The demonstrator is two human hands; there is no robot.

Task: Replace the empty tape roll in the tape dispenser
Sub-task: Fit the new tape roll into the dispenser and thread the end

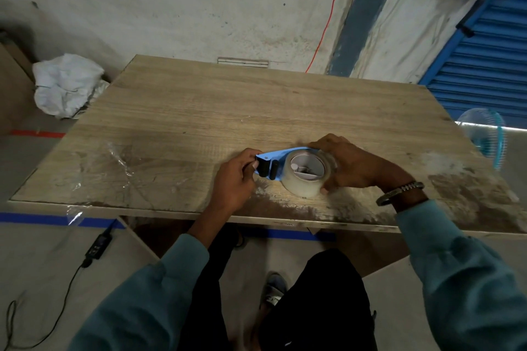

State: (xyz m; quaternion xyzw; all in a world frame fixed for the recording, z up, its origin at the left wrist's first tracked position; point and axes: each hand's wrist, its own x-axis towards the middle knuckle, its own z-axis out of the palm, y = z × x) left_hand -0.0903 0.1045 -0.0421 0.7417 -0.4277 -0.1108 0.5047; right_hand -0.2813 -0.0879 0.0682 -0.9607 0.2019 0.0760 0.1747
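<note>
Both hands (288, 171) closed on dispenser (268, 164)

A worn wooden desk (228, 111) is set against a stained white wall (171, 8); a blue shutter (484, 65) is seen rightward.

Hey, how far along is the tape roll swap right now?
Looks done: a full clear tape roll sits in the blue dispenser on the table. In hand: the right hand steadies the roll while the left hand works at the dispenser's front end. Probably left: threading the tape past the black roller.
</note>
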